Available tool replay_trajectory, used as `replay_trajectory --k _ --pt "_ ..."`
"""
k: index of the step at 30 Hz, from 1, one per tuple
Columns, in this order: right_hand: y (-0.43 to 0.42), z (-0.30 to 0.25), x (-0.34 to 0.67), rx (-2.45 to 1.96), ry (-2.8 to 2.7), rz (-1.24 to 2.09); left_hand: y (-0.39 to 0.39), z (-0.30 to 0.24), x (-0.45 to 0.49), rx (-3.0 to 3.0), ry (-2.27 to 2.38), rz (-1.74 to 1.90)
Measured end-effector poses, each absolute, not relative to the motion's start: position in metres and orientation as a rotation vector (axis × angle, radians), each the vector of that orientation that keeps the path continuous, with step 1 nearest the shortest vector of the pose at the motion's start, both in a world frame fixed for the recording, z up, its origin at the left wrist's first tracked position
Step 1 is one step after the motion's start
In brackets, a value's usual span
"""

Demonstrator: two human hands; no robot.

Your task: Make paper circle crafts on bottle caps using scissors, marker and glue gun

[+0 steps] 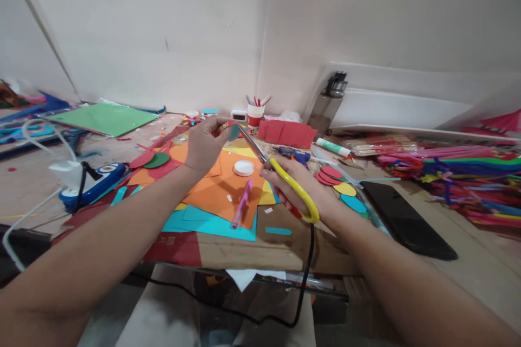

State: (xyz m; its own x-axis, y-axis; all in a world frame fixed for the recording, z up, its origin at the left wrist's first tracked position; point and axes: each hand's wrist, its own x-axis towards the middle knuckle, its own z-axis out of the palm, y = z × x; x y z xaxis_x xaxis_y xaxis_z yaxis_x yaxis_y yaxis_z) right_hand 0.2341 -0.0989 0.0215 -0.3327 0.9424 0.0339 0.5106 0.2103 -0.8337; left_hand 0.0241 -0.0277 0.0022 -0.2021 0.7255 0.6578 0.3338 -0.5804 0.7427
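Observation:
My left hand (pixel 204 143) is raised over the sheets, its fingers pinching a small dark green paper piece (pixel 234 132). A strip with orange-red colour shows at the same fingertips. My right hand (pixel 295 179) is wrapped round a pair of scissors (pixel 303 199) with yellow and red handles. The blades point up and left, and their tips meet the green piece. Below both hands lie orange paper (pixel 207 192), turquoise paper (pixel 232 230), a white round lid (pixel 243 168) and a pink-purple pen (pixel 243 203). A turquoise paper strip (pixel 279 231) lies near the front edge.
Red paper packets (pixel 287 134), a cup of pens (pixel 256 115) and a bottle (pixel 326 103) stand at the back. To the right are paper circles (pixel 345 189), a black phone (pixel 407 219) and pipe cleaners (pixel 468 173). A black cable (pixel 306 271) hangs over the front edge.

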Motion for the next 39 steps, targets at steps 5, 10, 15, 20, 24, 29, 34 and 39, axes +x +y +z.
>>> replay_trajectory --k 5,10,15,20,24,29,34,39 --pt "-0.104 0.027 0.23 -1.379 -1.895 1.166 -0.026 -0.001 0.026 1.87 1.319 1.84" --pt "-0.102 0.027 0.23 -1.338 -1.895 1.216 -0.023 -0.005 0.026 1.912 1.271 1.833" --pt "-0.104 0.023 0.228 -1.331 -1.869 1.3 -0.025 -0.006 0.028 1.91 1.287 1.794" --pt "-0.104 0.023 0.226 -1.325 -1.854 1.3 -0.028 -0.006 0.031 1.87 1.293 1.79" --pt "-0.106 0.027 0.224 -1.331 -1.861 1.275 -0.028 -0.005 0.031 1.875 1.319 1.791" --pt "-0.109 0.027 0.223 -1.339 -1.854 1.287 -0.029 -0.005 0.032 1.942 1.351 1.773" --pt "-0.109 0.024 0.223 -1.402 -1.807 1.329 -0.032 -0.003 0.035 1.94 1.404 1.768" --pt "-0.109 0.026 0.22 -1.36 -1.792 1.285 -0.033 -0.002 0.035 1.89 1.403 1.758"
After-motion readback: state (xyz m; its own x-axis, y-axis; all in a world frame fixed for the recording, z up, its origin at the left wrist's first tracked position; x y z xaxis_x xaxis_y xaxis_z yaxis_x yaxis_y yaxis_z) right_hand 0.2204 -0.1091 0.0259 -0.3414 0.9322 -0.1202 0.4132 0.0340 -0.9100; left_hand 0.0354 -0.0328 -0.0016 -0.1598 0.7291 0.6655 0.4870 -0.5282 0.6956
